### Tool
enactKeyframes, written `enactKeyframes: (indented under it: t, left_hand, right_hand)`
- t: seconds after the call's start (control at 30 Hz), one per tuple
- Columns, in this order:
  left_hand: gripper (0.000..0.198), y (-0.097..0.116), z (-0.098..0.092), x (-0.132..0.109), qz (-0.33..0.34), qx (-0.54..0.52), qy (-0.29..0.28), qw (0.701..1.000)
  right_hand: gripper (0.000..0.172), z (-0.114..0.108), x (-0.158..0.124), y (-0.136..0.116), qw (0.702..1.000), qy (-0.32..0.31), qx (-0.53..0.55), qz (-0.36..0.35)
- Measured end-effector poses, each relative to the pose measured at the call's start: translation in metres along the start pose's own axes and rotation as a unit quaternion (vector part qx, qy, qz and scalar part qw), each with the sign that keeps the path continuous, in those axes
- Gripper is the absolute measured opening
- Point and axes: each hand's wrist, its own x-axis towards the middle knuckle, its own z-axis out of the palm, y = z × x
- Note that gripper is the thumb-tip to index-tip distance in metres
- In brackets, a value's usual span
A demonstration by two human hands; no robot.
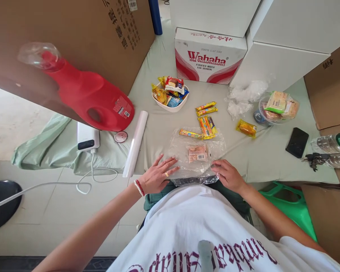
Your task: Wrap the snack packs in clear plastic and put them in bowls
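Observation:
A sheet of clear plastic film [177, 151] lies on the cloth in front of me, its near edge hanging over the table edge. On it rests a pinkish wrapped snack packet [197, 153] with a barcode. My left hand [159, 174] lies flat at the film's left side, fingers spread. At the right side, my right hand [228, 175] has bent fingers pinching the film's edge. Just behind the packet are a single yellow snack stick [190, 134] and a group of wrapped sticks [206, 126], partly over the film. Two more yellow sticks [206, 108] lie farther back.
A white bowl of snacks [170, 107] stands behind. To the right are crumpled plastic [243, 98], a yellow packet [246, 128], a clear snack tub [280, 107] and a phone [297, 142]. Leftward are a film roll [135, 143], red jug [95, 98] and power bank [87, 136].

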Motion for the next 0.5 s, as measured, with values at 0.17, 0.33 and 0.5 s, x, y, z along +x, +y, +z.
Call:
enactKeyframes:
  t: [0.17,0.33,0.5]
  left_hand:
    - [0.024,0.006,0.014,0.011,-0.089,-0.118,0.134,0.98]
    - [0.029,-0.009,0.007,0.046,-0.255,-0.254,0.253,0.898]
    - [0.018,-0.036,-0.001,0.077,-0.365,-0.144,0.273,0.878]
  right_hand:
    - [0.026,-0.026,0.038,0.0,0.988,0.024,0.126,0.081]
    - [0.035,-0.034,0.055,0.019,0.944,0.028,0.247,0.218]
    - [0.038,-0.035,0.056,0.045,0.93,0.042,0.172,0.321]
